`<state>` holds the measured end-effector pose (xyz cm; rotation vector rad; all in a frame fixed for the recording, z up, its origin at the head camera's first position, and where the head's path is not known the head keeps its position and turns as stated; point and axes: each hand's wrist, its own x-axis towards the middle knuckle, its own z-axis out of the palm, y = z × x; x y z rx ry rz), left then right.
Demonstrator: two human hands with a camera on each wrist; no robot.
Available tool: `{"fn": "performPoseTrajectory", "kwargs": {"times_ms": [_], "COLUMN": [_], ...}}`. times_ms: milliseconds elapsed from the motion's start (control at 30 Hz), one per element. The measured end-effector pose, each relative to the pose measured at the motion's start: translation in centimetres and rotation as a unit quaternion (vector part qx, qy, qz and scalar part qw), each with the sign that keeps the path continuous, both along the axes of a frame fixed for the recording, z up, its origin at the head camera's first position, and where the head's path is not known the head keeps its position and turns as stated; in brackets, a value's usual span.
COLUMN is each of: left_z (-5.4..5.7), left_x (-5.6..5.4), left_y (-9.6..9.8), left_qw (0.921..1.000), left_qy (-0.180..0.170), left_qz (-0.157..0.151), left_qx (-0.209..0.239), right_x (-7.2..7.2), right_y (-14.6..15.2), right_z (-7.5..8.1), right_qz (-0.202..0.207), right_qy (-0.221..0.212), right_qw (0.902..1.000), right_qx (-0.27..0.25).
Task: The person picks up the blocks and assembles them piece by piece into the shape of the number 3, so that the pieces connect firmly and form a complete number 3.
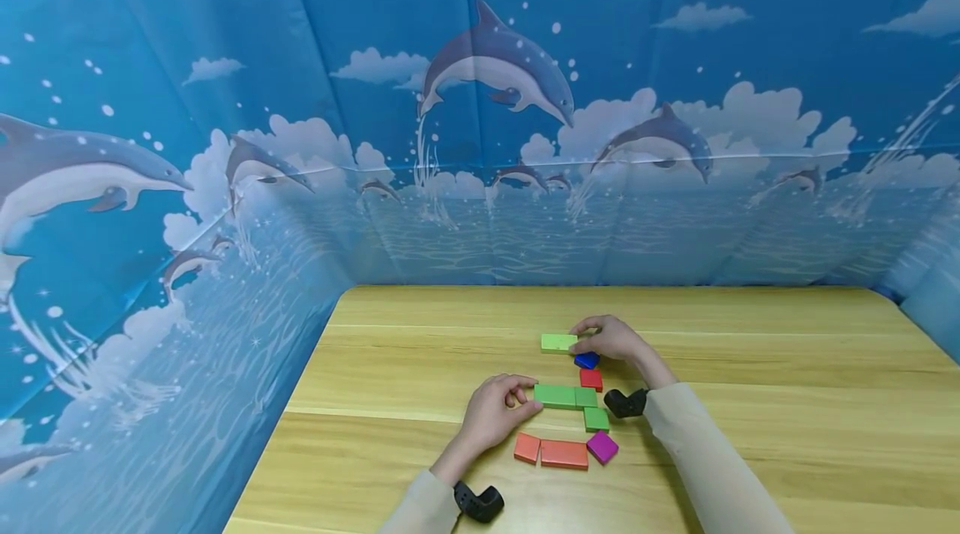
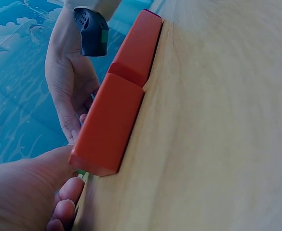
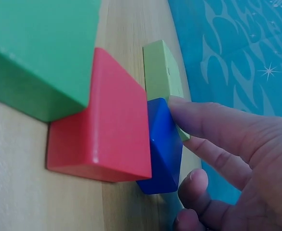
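My left hand [image 1: 491, 409] has thumb and index finger at the left end of a long green block [image 1: 555, 396], one on each long side. A smaller green block [image 1: 586, 398] adjoins its right end. Farther back, my right hand [image 1: 615, 338] pinches the right end of a light green block [image 1: 557, 343] between thumb and index finger. Just in front of that lie a blue block [image 1: 587, 360], looking triangular in the right wrist view, and a red block [image 1: 591, 380]. In the left wrist view, an orange-red block [image 2: 109, 125] covers most of the left fingertips.
Another green block [image 1: 596, 419] sits nearer me, below the small one. The front row has a short orange-red block [image 1: 527, 447], a long orange-red block [image 1: 564, 454] and a turned purple block [image 1: 602, 446]. A dolphin-print curtain [image 1: 480, 242] borders the wooden table [image 1: 787, 417].
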<state>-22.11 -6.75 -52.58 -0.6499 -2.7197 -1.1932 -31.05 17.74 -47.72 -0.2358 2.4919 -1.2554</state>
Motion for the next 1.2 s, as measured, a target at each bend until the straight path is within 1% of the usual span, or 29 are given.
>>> {"fn": "performPoseTrajectory", "kwargs": {"times_ms": [300,700,800,900,1000,1100,1200], "left_z": [-0.1,0.1,0.1,0.0,-0.1,-0.1,-0.1], "left_x": [0.0,0.1,0.0,0.0,0.0,0.1,0.2], "left_y": [0.0,0.1,0.1,0.2,0.2,0.2,0.2], "left_qw": [1.0,1.0,1.0,1.0,1.0,1.0,1.0], "left_qy": [0.004,-0.001,0.0,0.003,0.002,-0.003,-0.005], "left_qz": [-0.002,0.0,-0.001,-0.002,-0.003,0.0,0.001], "left_qx": [0.0,-0.001,0.0,0.001,0.004,0.004,0.002], "right_x": [0.1,0.2,0.4,0.7,1.6,3.0,4.9], "right_y": [0.1,0.2,0.5,1.5,3.1,4.9,7.0], "right_z": [0.1,0.2,0.5,1.3,2.8,4.5,5.9], "right_qz": [0.006,0.01,0.013,0.008,-0.001,-0.003,0.003], "right_qy": [-0.016,-0.013,-0.005,0.015,0.046,0.085,0.124], "right_qw": [0.9997,0.9999,0.9999,0.9999,0.9989,0.9963,0.9915], "right_qx": [-0.016,-0.005,-0.004,-0.004,-0.003,0.009,0.039]}}
